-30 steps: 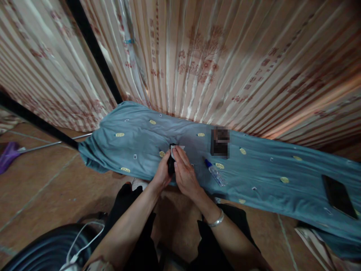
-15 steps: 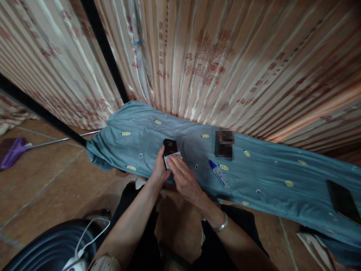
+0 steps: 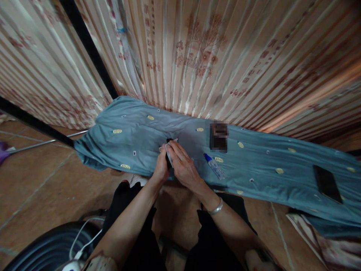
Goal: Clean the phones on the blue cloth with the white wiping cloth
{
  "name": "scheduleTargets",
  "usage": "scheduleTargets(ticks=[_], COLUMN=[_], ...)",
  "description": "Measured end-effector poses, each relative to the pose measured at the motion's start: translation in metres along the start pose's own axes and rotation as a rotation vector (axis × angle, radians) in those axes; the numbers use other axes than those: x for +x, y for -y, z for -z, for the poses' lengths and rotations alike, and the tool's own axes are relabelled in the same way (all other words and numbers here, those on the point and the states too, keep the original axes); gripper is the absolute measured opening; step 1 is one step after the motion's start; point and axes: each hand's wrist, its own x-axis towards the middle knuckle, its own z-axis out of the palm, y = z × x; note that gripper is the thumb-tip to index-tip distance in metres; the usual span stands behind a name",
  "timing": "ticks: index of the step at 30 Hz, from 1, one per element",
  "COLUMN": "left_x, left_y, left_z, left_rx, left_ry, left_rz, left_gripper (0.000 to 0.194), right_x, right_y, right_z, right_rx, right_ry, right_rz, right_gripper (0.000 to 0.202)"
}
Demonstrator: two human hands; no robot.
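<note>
My left hand is wrapped round a small black box-like object, mostly hidden between the hands. My right hand presses a thin pale cloth against that object, its fingers together and laid over the cloth. Both hands are just above the near edge of the blue-green sheet. To their right, a clear bottle with a blue cap lies on its side. Behind the bottle sits a dark, partly pixelated item.
A black phone-like slab lies on the right part of the sheet. Pleated curtains hang behind it. Black poles rise at the left. A black ribbed round thing and a white cable are at lower left.
The black object has turned edge-on and is now mostly covered. My right hand has moved up with the cloth, over the object's side. The view has shifted slightly to the right.
</note>
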Motion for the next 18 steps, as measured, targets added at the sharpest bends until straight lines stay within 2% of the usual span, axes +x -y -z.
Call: scheduleTargets(ticks=[2, 5, 8, 18], left_x=[-0.004, -0.009, -0.012, -0.005], left_y=[-0.007, -0.022, -0.029, -0.007], left_z=[-0.004, -0.011, -0.015, -0.007], left_rx=[-0.049, -0.055, -0.038, -0.004], left_ry=[-0.059, -0.104, -0.125, -0.072], left_rz=[-0.017, 0.116, 0.165, 0.059], left_gripper=[0.030, 0.049, 0.056, 0.034], right_x=[-0.002, -0.007, -0.011, -0.002], right_y=[0.004, 0.012, 0.015, 0.003], right_z=[-0.003, -0.008, -0.010, 0.003], right_rx=[0.014, 0.041, 0.054, 0.072], right_ry=[-0.007, 0.010, 0.064, 0.088], right_rz=[0.050, 0.112, 0.106, 0.017], right_gripper=[0.052, 0.056, 0.058, 0.051])
